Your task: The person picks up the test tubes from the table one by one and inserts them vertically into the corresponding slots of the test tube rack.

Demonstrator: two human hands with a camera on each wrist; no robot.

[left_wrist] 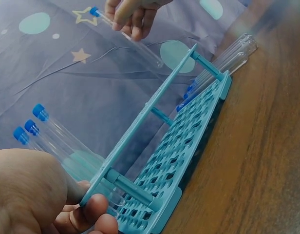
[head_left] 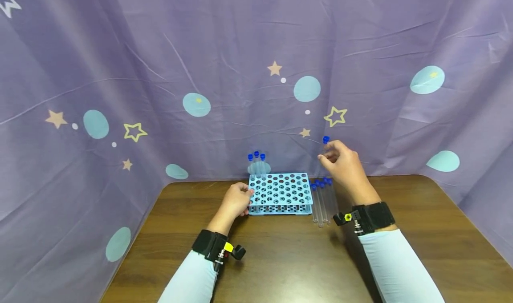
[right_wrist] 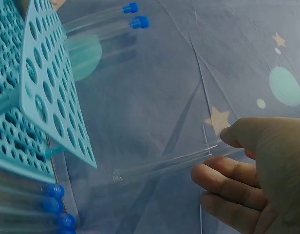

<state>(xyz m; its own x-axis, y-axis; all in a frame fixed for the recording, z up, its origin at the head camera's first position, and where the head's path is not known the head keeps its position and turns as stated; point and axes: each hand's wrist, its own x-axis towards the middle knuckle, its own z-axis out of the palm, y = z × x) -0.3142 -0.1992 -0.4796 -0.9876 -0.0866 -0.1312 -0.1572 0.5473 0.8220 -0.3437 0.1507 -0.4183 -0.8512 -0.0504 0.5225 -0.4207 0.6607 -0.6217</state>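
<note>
A light blue test tube rack (head_left: 280, 189) stands on the table, its top plate full of round holes. Three clear test tubes with blue caps (left_wrist: 40, 112) are upright in its far left corner. My left hand (head_left: 236, 199) grips the rack's left end, thumb on the top plate and fingers curled under its edge. Up in the air to the right of the rack, my right hand (head_left: 340, 163) pinches a blue-capped test tube (right_wrist: 164, 165) between thumb and fingers. In the right wrist view that tube's rounded bottom points toward the rack.
Several capped test tubes (head_left: 320, 200) lie side by side on the table against the rack's right side, caps toward the back. The brown wooden table (head_left: 288, 258) ends at a purple curtain (head_left: 240, 62) with stars and ovals, right behind the rack.
</note>
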